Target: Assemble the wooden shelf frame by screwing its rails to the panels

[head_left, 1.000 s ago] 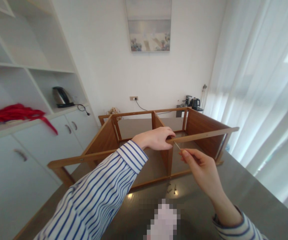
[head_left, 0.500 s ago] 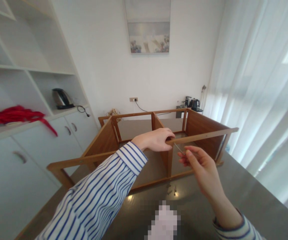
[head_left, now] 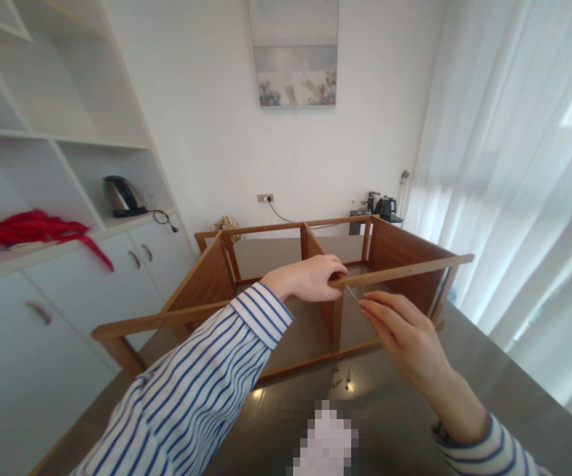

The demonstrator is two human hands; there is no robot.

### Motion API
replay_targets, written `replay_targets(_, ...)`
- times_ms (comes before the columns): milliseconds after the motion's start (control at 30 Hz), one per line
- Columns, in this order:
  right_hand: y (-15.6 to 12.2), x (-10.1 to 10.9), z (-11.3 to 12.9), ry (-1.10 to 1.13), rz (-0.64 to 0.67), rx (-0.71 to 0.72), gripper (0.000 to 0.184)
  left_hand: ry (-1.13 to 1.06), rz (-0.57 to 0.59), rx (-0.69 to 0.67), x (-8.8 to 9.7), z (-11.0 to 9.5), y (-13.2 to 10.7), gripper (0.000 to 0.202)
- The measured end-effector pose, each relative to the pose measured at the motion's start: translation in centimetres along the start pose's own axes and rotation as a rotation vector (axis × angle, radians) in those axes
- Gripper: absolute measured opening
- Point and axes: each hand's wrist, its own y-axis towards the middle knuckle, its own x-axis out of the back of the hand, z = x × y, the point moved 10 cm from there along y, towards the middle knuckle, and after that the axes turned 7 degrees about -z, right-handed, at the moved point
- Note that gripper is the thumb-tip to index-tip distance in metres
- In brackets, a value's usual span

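Observation:
A brown wooden shelf frame (head_left: 389,248) lies on a dark grey table (head_left: 489,390). My left hand (head_left: 310,277) is closed over the near top rail (head_left: 405,269), right above the middle divider (head_left: 332,320). My right hand (head_left: 399,330) pinches a thin metal tool (head_left: 352,293), a hex key by its look, whose tip meets the rail beside my left fingers. Both sleeves are white with blue stripes.
A few loose screws (head_left: 342,380) lie on the table in front of the frame. White cabinets with a kettle (head_left: 122,195) and a red cloth (head_left: 28,228) stand at the left. A curtain (head_left: 524,165) hangs on the right. Coffee gear (head_left: 382,205) sits at the back.
My right hand has turned at the wrist, rolling palm-down while it keeps the thin tool at the rail. My left hand and the frame have stayed where they were.

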Motion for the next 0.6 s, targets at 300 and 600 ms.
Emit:
replay_targets(300, -0.4, -0.8, 0.2, -0.011, -0.052, -0.113, 0.017, 0.004, -0.001, -0.003, 0.0, -0.1, 0.0, 0.040)
replay_targets(600, -2.8, -2.2, -2.9, 0.174, -0.075, -0.566, 0.018, 0.013, 0.000, 0.022, 0.2, 0.0, 0.0, 0.035)
